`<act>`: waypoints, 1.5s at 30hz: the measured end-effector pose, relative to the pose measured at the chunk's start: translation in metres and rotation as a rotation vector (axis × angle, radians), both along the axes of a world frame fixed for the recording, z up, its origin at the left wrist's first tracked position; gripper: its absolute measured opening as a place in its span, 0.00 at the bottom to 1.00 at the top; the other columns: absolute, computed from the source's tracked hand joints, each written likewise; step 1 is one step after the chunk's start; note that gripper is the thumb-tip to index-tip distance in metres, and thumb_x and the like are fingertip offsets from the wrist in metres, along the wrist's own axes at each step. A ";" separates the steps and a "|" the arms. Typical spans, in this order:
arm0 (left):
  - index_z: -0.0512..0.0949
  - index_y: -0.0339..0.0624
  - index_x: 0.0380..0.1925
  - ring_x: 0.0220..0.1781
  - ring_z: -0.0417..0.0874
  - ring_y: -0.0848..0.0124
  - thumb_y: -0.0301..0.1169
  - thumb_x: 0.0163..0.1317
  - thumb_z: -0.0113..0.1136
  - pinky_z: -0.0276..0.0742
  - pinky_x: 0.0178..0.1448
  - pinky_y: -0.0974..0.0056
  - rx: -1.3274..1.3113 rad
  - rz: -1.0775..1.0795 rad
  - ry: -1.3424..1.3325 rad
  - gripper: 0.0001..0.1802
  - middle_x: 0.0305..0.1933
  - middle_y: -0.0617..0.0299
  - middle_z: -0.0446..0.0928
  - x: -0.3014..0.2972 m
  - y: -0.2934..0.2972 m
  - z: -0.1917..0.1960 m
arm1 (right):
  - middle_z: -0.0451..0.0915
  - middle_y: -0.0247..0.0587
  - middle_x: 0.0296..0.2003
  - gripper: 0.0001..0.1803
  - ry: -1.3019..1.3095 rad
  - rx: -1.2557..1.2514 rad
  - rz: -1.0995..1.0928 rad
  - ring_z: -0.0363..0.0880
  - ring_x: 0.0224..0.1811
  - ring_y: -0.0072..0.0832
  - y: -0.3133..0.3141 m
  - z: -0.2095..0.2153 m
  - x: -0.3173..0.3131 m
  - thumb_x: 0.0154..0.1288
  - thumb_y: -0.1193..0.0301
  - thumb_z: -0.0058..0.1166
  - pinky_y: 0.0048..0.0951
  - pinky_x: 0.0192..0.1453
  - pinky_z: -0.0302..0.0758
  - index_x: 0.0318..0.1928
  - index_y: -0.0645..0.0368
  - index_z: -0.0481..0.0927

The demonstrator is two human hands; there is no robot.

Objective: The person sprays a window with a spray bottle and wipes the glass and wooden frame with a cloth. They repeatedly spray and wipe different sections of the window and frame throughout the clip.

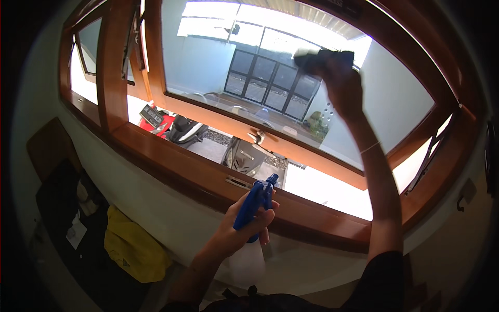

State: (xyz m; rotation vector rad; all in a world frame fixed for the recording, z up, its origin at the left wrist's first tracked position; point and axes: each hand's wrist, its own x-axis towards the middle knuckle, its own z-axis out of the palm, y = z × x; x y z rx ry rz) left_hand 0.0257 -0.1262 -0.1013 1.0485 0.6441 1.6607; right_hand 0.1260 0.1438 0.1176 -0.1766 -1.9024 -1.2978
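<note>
Left hand (pixel 244 229) closed round neck of blue-topped spray bottle (pixel 254 208) below sill, probably light and slippery when wet; right hand (pixel 340 86) clamped on soft dark cloth (pixel 322 58) against fragile pane (pixel 249 67).

dark cloth (pixel 325 56) motion-blurred, spray bottle (pixel 248 260) body partly hidden behind hand

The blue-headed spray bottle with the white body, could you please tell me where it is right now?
In the head view, the blue-headed spray bottle is low at centre, gripped in the left hand before the brown wooden window sill.
</note>
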 end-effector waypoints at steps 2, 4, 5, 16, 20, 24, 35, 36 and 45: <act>0.65 0.37 0.59 0.24 0.79 0.73 0.31 0.62 0.62 0.75 0.28 0.69 -0.001 -0.020 -0.001 0.27 0.47 0.56 0.74 0.012 0.006 -0.002 | 0.75 0.29 0.50 0.17 0.191 0.262 -0.004 0.73 0.52 0.31 -0.013 0.038 0.011 0.57 0.68 0.56 0.36 0.43 0.71 0.48 0.43 0.78; 0.65 0.37 0.59 0.24 0.79 0.73 0.31 0.62 0.62 0.75 0.28 0.68 0.013 -0.045 0.016 0.27 0.48 0.56 0.74 0.023 0.013 -0.001 | 0.75 0.27 0.49 0.16 0.227 0.461 0.066 0.74 0.47 0.31 -0.012 0.058 0.027 0.55 0.68 0.57 0.34 0.39 0.71 0.47 0.43 0.78; 0.65 0.37 0.59 0.24 0.79 0.73 0.31 0.62 0.61 0.75 0.28 0.68 0.001 -0.045 0.005 0.27 0.48 0.56 0.74 0.026 0.016 -0.002 | 0.76 0.29 0.49 0.16 0.247 0.346 0.065 0.75 0.46 0.31 -0.012 0.049 0.022 0.58 0.68 0.56 0.38 0.40 0.72 0.48 0.41 0.78; 0.64 0.36 0.59 0.24 0.80 0.71 0.33 0.61 0.61 0.76 0.28 0.66 -0.004 0.059 0.046 0.28 0.48 0.54 0.75 0.038 0.014 -0.003 | 0.66 0.28 0.60 0.23 -0.283 0.071 -0.148 0.62 0.58 0.30 0.054 -0.176 0.049 0.57 0.66 0.52 0.38 0.48 0.69 0.56 0.39 0.73; 0.66 0.36 0.57 0.23 0.79 0.74 0.31 0.62 0.61 0.76 0.27 0.68 0.020 0.009 0.025 0.25 0.47 0.56 0.74 0.046 0.015 0.003 | 0.66 0.30 0.62 0.26 -0.244 0.104 -0.222 0.65 0.60 0.30 0.056 -0.133 0.074 0.58 0.65 0.52 0.35 0.53 0.70 0.59 0.38 0.72; 0.66 0.37 0.57 0.23 0.79 0.74 0.32 0.62 0.62 0.76 0.27 0.68 0.035 0.004 0.053 0.26 0.47 0.57 0.73 0.054 0.013 0.011 | 0.76 0.34 0.49 0.16 0.124 -0.217 0.130 0.77 0.48 0.33 0.015 -0.011 0.099 0.61 0.72 0.52 0.33 0.41 0.78 0.50 0.46 0.77; 0.65 0.37 0.56 0.24 0.79 0.74 0.32 0.62 0.61 0.75 0.26 0.69 0.037 -0.069 0.092 0.25 0.46 0.57 0.73 0.070 0.026 0.016 | 0.74 0.28 0.41 0.22 0.077 -0.106 -0.100 0.75 0.43 0.29 0.032 -0.074 0.130 0.53 0.70 0.57 0.38 0.41 0.70 0.51 0.41 0.77; 0.66 0.37 0.56 0.24 0.79 0.74 0.32 0.62 0.61 0.75 0.26 0.69 0.044 -0.085 0.095 0.25 0.45 0.57 0.73 0.073 0.028 0.016 | 0.73 0.27 0.43 0.24 0.035 -0.025 -0.167 0.74 0.43 0.26 0.046 -0.104 0.140 0.55 0.68 0.55 0.38 0.42 0.70 0.56 0.38 0.75; 0.68 0.37 0.51 0.22 0.78 0.74 0.37 0.62 0.62 0.74 0.25 0.69 0.028 -0.132 0.119 0.23 0.39 0.60 0.73 0.088 0.027 0.023 | 0.70 0.27 0.56 0.19 -0.203 -0.004 -0.319 0.70 0.55 0.28 0.052 -0.129 0.188 0.61 0.71 0.48 0.37 0.54 0.71 0.53 0.39 0.76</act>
